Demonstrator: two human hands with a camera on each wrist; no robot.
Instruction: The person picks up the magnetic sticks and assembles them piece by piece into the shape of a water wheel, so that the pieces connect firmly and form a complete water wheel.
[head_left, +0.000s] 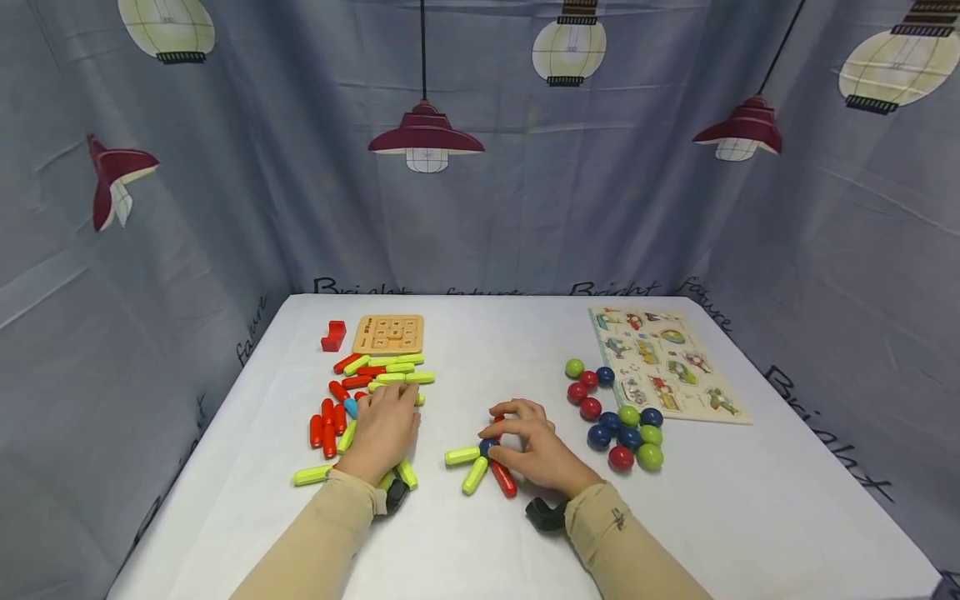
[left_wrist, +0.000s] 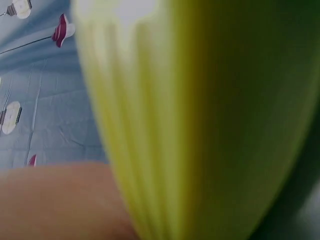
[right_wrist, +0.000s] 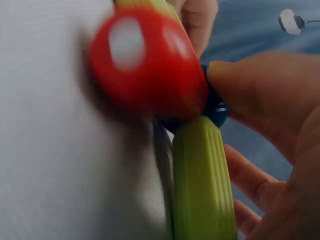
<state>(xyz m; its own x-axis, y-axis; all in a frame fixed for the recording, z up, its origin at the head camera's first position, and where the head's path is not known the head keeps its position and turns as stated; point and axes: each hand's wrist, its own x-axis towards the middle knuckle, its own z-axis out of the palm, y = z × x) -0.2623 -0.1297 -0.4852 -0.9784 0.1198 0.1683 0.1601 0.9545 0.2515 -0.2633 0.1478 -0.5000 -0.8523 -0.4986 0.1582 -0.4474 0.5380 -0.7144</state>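
Note:
My right hand [head_left: 536, 446] pinches a dark blue ball [head_left: 489, 447] between thumb and fingers. Yellow-green rods [head_left: 461, 456] and red rods [head_left: 504, 479] stick out from that ball like spokes. In the right wrist view, a red rod [right_wrist: 150, 65] points at the camera beside a ribbed yellow-green rod [right_wrist: 202, 175], and the thumb presses on the ball. My left hand [head_left: 382, 429] reaches over the scattered red and yellow-green rods, fingertips down among them; I cannot tell whether it grips one. A blurred yellow-green rod [left_wrist: 145, 125] fills the left wrist view.
Loose red rods [head_left: 328, 433] and a light blue piece [head_left: 350, 407] lie by the left hand. Behind are a wooden number board [head_left: 388, 334] and a red block [head_left: 333, 336]. Red, blue and green balls [head_left: 621, 458] lie right, before a picture board [head_left: 663, 358].

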